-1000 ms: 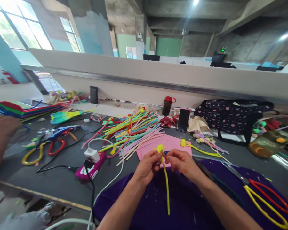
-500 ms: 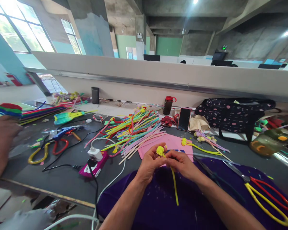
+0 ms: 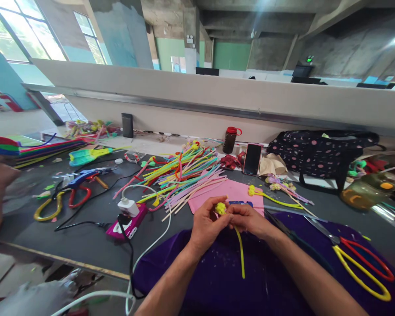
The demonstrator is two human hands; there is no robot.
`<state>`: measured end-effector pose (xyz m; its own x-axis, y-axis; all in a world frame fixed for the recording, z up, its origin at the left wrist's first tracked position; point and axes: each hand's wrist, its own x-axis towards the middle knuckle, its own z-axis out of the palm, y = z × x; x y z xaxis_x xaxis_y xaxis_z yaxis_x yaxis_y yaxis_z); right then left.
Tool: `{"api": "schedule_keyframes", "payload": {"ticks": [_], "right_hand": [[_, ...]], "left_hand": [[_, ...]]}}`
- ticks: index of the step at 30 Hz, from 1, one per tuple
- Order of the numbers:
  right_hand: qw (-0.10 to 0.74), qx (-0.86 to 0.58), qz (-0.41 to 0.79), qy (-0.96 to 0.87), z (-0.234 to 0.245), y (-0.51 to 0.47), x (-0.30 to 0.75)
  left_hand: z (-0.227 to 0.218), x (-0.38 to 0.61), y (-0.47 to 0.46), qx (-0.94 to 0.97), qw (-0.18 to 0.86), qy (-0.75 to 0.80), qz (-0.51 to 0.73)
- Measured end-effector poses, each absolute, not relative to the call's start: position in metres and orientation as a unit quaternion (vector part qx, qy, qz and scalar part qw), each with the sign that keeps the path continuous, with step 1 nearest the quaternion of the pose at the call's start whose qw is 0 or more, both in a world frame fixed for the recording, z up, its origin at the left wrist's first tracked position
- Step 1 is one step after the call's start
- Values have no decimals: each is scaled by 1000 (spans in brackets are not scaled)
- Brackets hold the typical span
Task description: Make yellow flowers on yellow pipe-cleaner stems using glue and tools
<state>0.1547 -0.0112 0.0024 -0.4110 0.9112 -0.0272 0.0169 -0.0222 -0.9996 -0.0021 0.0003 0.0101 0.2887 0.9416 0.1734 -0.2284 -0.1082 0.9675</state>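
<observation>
Both my hands meet over the dark purple cloth on my lap. My left hand [image 3: 206, 221] is closed round a yellow pipe-cleaner flower [image 3: 220, 208], whose bunched head shows between thumb and fingers. My right hand [image 3: 248, 218] pinches the flower just below its head, fingertips touching the left thumb. From there the yellow stem [image 3: 242, 256] hangs down over the cloth. Behind my hands lies a pink sheet [image 3: 206, 193] with a dark blue object partly hidden by my fingers. Another yellow flower on a stem [image 3: 276, 199] rests to the right.
A heap of coloured pipe cleaners [image 3: 181, 171] covers the table's middle. Scissors [image 3: 358, 259] lie at right, more tools at left [image 3: 75, 188]. A purple power strip [image 3: 128, 226] trails cables. A phone [image 3: 252, 159], bottle [image 3: 230, 140] and bag [image 3: 322, 158] stand behind. Another person's hand [image 3: 0, 184] is at far left.
The view has shifted slightly. My fingers have adjusted a little around the yellow flower, which stays held. The other person's hand at far left has moved further toward the edge.
</observation>
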Motion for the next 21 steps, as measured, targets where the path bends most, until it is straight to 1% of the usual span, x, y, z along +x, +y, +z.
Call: {"api": "schedule_keyframes", "payload": {"ticks": [5, 14, 17, 19, 21], "right_hand": [[369, -398, 595, -594, 3, -12, 153], [374, -393, 573, -614, 2, -13, 153], [416, -423, 519, -616, 2, -13, 152], [458, -446, 475, -605, 2, -15, 150], [482, -458, 446, -599, 1, -17, 146]], "left_hand": [[14, -2, -1, 533, 597, 348, 488], [11, -3, 2, 515, 611, 340, 496], [10, -4, 5, 500, 629, 321, 502], [7, -5, 7, 490, 659, 325, 470], [5, -5, 9, 480, 683, 330, 440]]}}
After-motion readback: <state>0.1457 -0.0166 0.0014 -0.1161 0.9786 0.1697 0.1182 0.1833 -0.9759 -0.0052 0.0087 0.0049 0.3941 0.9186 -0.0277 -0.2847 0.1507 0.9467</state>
